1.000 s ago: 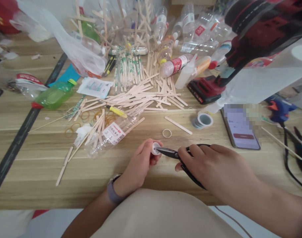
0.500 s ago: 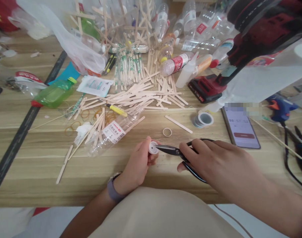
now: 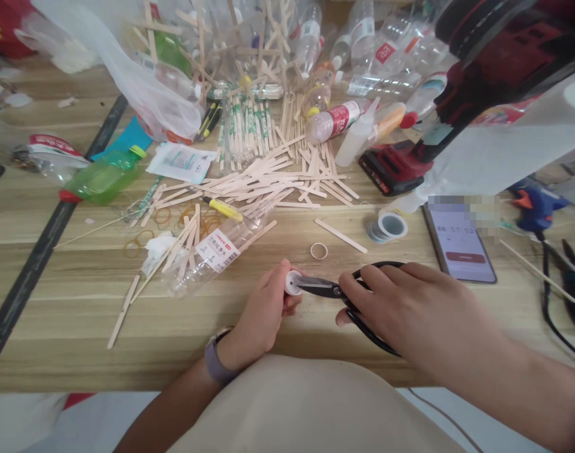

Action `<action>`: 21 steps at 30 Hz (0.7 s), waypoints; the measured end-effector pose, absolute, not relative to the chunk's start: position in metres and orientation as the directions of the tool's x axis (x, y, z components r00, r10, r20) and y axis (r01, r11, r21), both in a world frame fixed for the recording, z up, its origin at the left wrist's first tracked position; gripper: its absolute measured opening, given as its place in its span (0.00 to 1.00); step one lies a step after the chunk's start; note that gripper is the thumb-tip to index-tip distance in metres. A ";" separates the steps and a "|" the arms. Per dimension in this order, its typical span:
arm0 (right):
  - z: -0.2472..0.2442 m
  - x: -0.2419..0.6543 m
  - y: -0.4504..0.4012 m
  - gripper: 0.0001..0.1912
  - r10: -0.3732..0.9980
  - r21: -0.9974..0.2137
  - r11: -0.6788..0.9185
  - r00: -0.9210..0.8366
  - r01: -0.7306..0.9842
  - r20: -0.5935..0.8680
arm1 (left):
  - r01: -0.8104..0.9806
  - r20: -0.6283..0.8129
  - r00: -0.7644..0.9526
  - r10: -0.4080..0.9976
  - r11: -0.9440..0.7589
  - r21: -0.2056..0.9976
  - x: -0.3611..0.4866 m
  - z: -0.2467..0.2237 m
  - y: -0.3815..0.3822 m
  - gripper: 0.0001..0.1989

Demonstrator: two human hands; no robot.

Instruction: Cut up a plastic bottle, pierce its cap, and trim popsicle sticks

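Between thumb and fingers, my left hand pinches a small white bottle cap, its inside turned toward the right. A small dark spot shows in the cap's middle. My right hand is closed round the black handles of a pair of scissors. The blades look closed, and their tip is at the inside of the cap. Just beyond the cap, a thin white ring lies on the wooden table.
A clear bottle and loose wooden sticks lie ahead and left. Beyond the right hand are a grey spool, a phone and a red-black power tool. Plastic bottles crowd the back.
The scissors have turned slightly in my right hand, with their tip still at the cap. My left hand and the cap have shifted very slightly to the right.
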State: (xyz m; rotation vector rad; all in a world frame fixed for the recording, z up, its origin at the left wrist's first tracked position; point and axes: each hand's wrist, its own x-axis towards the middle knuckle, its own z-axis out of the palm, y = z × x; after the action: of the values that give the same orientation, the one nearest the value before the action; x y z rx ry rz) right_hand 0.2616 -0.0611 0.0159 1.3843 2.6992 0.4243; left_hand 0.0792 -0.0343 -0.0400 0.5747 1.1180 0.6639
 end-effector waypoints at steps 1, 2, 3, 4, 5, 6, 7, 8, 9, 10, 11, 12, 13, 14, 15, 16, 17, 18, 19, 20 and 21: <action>0.016 0.261 -0.061 0.10 0.805 0.277 0.557 -0.590 0.783 0.051 | -0.190 -0.615 0.290 0.733 0.674 0.714 0.079 -0.040 -0.034 0.17; 0.016 0.261 -0.061 0.10 0.805 0.275 0.560 -0.592 0.782 0.046 | -0.189 -0.612 0.294 0.734 0.672 0.716 0.079 -0.041 -0.034 0.17; 0.015 0.261 -0.061 0.09 0.804 0.278 0.560 -0.593 0.780 0.045 | -0.187 -0.609 0.299 0.734 0.672 0.717 0.079 -0.041 -0.035 0.17; 0.015 0.261 -0.061 0.09 0.803 0.284 0.560 -0.595 0.778 0.047 | -0.186 -0.609 0.305 0.733 0.673 0.716 0.079 -0.041 -0.035 0.17; 0.015 0.260 -0.061 0.09 0.801 0.292 0.559 -0.596 0.776 0.050 | -0.183 -0.609 0.311 0.730 0.675 0.715 0.078 -0.041 -0.035 0.17; 0.015 0.260 -0.061 0.08 0.798 0.301 0.561 -0.601 0.771 0.052 | -0.179 -0.611 0.316 0.726 0.678 0.713 0.078 -0.041 -0.035 0.17; 0.015 0.259 -0.062 0.08 0.794 0.310 0.565 -0.606 0.765 0.048 | -0.176 -0.613 0.319 0.723 0.680 0.711 0.078 -0.040 -0.035 0.17; 0.015 0.259 -0.062 0.07 0.790 0.319 0.570 -0.612 0.757 0.043 | -0.173 -0.614 0.321 0.721 0.682 0.710 0.079 -0.040 -0.035 0.17; 0.016 0.258 -0.063 0.06 0.786 0.327 0.574 -0.617 0.750 0.035 | -0.171 -0.616 0.321 0.720 0.683 0.710 0.079 -0.039 -0.035 0.17; 0.016 0.258 -0.063 0.06 0.783 0.335 0.578 -0.621 0.744 0.027 | -0.170 -0.617 0.321 0.719 0.685 0.709 0.079 -0.039 -0.035 0.17; 0.017 0.258 -0.064 0.06 0.781 0.341 0.582 -0.625 0.738 0.019 | -0.169 -0.618 0.322 0.717 0.686 0.708 0.079 -0.039 -0.035 0.17; 0.017 0.258 -0.064 0.06 0.777 0.345 0.587 -0.630 0.732 0.013 | -0.167 -0.621 0.323 0.714 0.689 0.706 0.079 -0.039 -0.035 0.17; 0.018 0.258 -0.064 0.06 0.774 0.348 0.591 -0.633 0.728 0.009 | -0.165 -0.624 0.324 0.712 0.691 0.703 0.079 -0.039 -0.034 0.17; 0.018 0.258 -0.064 0.06 0.772 0.349 0.595 -0.636 0.724 0.006 | -0.163 -0.626 0.323 0.710 0.693 0.702 0.079 -0.039 -0.034 0.18; 0.017 0.258 -0.063 0.06 0.769 0.347 0.598 -0.639 0.723 0.005 | -0.163 -0.627 0.324 0.708 0.695 0.701 0.079 -0.039 -0.034 0.18; 0.017 0.259 -0.063 0.05 0.768 0.342 0.600 -0.640 0.723 0.008 | -0.161 -0.627 0.324 0.709 0.694 0.701 0.078 -0.040 -0.034 0.18; 0.017 0.260 -0.063 0.05 0.769 0.334 0.599 -0.639 0.727 0.011 | -0.159 -0.625 0.324 0.710 0.692 0.704 0.078 -0.040 -0.034 0.18; 0.017 0.260 -0.064 0.05 0.773 0.325 0.596 -0.634 0.734 0.013 | -0.155 -0.623 0.323 0.712 0.690 0.707 0.078 -0.040 -0.034 0.18; 0.018 0.261 -0.064 0.04 0.779 0.313 0.593 -0.627 0.742 0.012 | -0.151 -0.620 0.321 0.716 0.685 0.713 0.078 -0.041 -0.034 0.19; 0.018 0.261 -0.064 0.04 0.785 0.297 0.589 -0.619 0.751 0.010 | -0.146 -0.618 0.316 0.720 0.680 0.718 0.078 -0.041 -0.035 0.19; 0.019 0.262 -0.064 0.04 0.793 0.280 0.585 -0.610 0.761 0.000 | -0.140 -0.618 0.308 0.724 0.676 0.723 0.078 -0.041 -0.035 0.19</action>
State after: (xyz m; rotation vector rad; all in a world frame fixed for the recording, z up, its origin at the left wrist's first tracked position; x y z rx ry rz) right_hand 0.2615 -0.0638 0.0187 1.3218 2.6845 0.3834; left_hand 0.0784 -0.0351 -0.0406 0.6183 1.1214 0.6214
